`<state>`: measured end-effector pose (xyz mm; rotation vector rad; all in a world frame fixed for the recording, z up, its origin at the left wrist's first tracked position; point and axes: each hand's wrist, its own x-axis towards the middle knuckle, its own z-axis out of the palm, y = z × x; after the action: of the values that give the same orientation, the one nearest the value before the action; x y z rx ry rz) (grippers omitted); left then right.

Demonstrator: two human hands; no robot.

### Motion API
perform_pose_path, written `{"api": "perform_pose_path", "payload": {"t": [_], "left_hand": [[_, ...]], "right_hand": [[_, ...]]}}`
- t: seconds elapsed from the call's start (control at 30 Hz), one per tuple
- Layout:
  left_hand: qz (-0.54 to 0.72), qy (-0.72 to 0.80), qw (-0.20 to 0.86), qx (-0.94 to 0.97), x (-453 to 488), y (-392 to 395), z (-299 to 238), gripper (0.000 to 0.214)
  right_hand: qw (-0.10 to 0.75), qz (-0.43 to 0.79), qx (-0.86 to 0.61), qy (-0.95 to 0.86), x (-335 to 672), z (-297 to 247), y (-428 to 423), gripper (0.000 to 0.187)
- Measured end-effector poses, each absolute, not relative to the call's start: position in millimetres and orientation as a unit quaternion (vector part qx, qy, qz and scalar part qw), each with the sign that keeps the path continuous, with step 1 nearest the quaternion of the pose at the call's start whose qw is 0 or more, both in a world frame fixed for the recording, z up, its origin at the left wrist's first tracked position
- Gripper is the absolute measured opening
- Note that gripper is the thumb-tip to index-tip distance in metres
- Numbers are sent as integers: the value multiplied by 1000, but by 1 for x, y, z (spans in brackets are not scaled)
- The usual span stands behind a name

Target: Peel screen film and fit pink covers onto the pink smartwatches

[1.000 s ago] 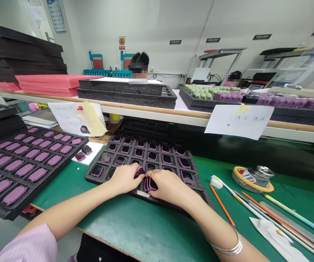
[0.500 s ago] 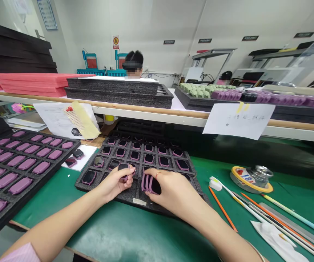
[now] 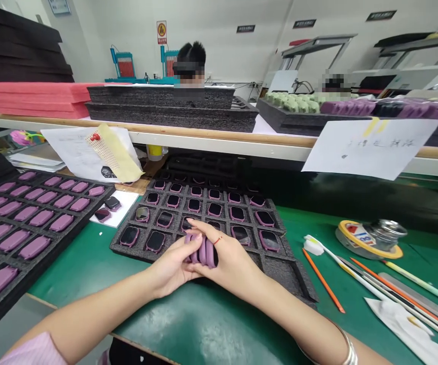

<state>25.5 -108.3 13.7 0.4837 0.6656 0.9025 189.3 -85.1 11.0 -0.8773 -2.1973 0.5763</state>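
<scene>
Several purple smartwatch cases stand side by side, pressed together between my two hands. My right hand is curled round them from the right. From the other side my left hand closes on the left end of the row, its thumb on the front. Behind and beneath is a dark foam tray with purple-framed, black-screened watches in its compartments, among them a watch at the front left. Part of the tray's front row is hidden by my hands.
Left, another foam tray holds purple cases. Two watches lie on white paper between the trays. At right lie an orange stick, a brush, a tape roll and a metal jar. A shelf edge crosses ahead; a person sits beyond.
My left hand has moved right with its watch and joined the row in my right hand. A watch now shows in the front-row compartment second from left. The view has shifted slightly.
</scene>
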Motion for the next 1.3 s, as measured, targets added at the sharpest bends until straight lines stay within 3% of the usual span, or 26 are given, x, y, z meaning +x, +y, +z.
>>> {"api": "perform_pose_path", "payload": {"t": [0.13,0.23,0.57,0.73,0.97,1.3], "left_hand": [[387,235,853,259,22,-113,23,51],[404,252,829,295,20,-116,27,51],[423,314,751,398,20,-119,16,64],[433,313,731,424,18,-117,19,60],[382,311,712,501,19,-113,29,38],[377,282,705,530,18,-110,26,38]], "right_hand": [[417,294,-285,-811,193,10,-87,90],[442,320,-261,-796,195,13,-89,91],[473,288,-223,-802,191,15,-91,89],[471,268,-229,-809,192,17,-92,92],[481,281,-223,-800,191,14,-91,87],[461,264,-206,-822,190,12,-92,90]]}}
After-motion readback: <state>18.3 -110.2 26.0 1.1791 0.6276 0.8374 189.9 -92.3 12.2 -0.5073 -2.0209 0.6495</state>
